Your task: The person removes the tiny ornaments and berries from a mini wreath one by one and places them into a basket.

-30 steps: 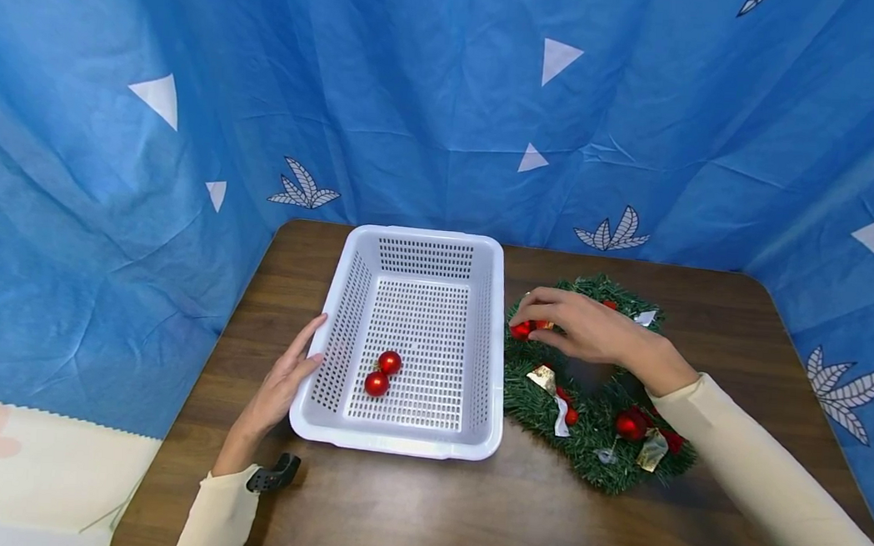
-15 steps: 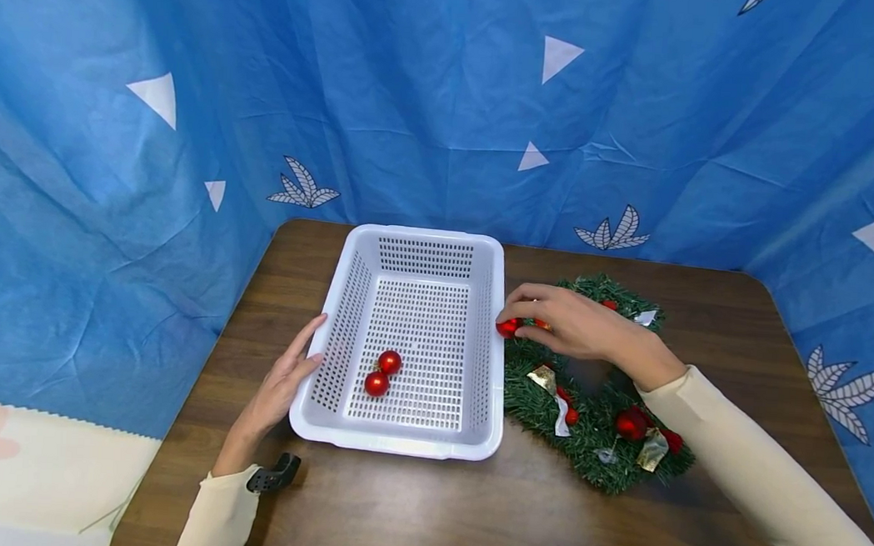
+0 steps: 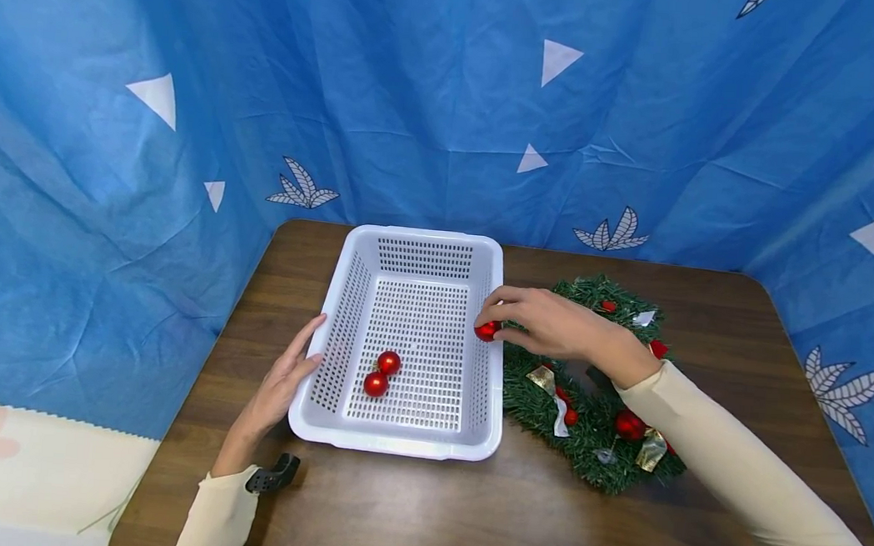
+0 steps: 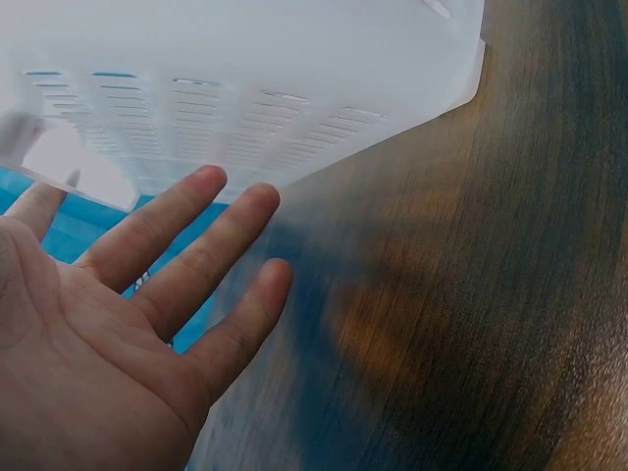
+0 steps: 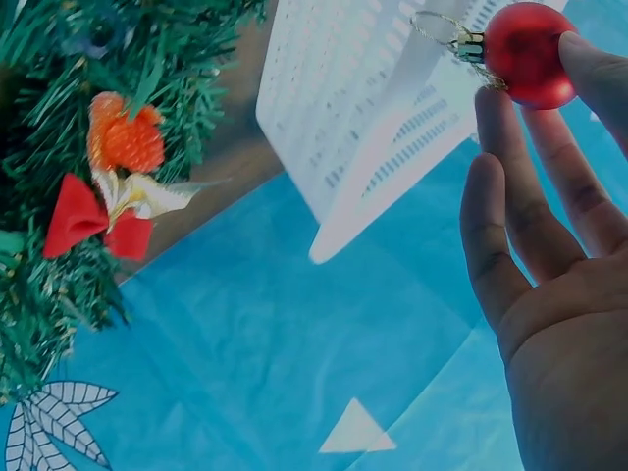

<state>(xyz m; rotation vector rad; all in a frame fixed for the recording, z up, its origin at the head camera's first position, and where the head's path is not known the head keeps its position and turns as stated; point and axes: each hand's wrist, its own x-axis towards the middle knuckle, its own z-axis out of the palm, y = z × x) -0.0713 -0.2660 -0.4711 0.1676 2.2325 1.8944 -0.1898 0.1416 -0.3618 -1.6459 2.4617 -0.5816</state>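
Observation:
A white perforated basket [image 3: 395,444] holds two red baubles [image 3: 389,362] on its floor. The left hand [image 3: 276,384] rests at the basket's left rim; in the left wrist view this hand [image 4: 147,314] has its fingers spread beside the basket wall [image 4: 392,59]. Over the basket's right rim, the right hand [image 3: 554,324] pinches a red bauble [image 3: 487,331]. The right wrist view shows that bauble [image 5: 530,54], with a golden loop, between thumb and fingertips of the hand [image 5: 569,275]. The green wreath [image 3: 584,449] lies partly beneath the right forearm.
The wreath, right of the basket, carries another red bauble [image 3: 629,424], gold bows [image 3: 653,450] and a white ribbon [image 3: 561,416]. Wooden table [image 3: 422,514] surface extends in front. A blue curtain [image 3: 434,81] hangs behind the table.
The right hand has moved left with the red bauble, from over the wreath to the basket's right rim. The left hand has stayed in place.

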